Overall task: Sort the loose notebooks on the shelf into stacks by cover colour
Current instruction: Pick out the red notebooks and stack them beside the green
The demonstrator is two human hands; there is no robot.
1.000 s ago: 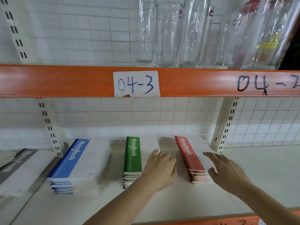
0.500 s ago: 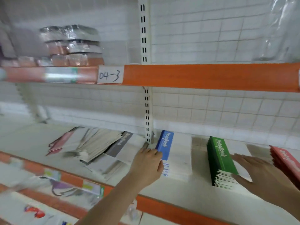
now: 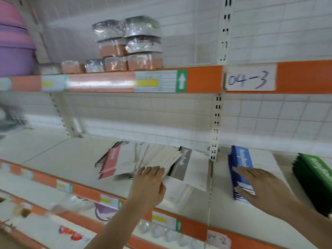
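I've got the left hand (image 3: 150, 184) on the near edge of the loose notebooks (image 3: 143, 159), a messy fanned heap on the shelf (image 3: 59, 157), left of the upright post (image 3: 215, 126). Fingers curl over the pale paper edges w/ thumb at the side; looks like it grips a few sheets, but motion blur keeps me from telling exactly which. Heap is thin, flat, soft-cover stuff: a grey-spined notebook (image 3: 183, 164) on its right side, a pink-red one (image 3: 111, 163) at left, mostly white backs between. Right hand (image 3: 262, 186) lies flat, fingers straight and spread, resting on the blue stack (image 3: 241, 169), neat and squared, glossy blue strip, striped page edges facing me. Green stack (image 3: 316, 178) sits just right of it, cut off by frame edge. Upper shelf: foil-wrapped blocks (image 3: 129, 45), crinkly and shiny; purple tubs (image 3: 14, 44) at far left, partly cropped. Label "04-3" (image 3: 250, 78) on the orange rail, smeared. Lower shelf items too blurred to ID.
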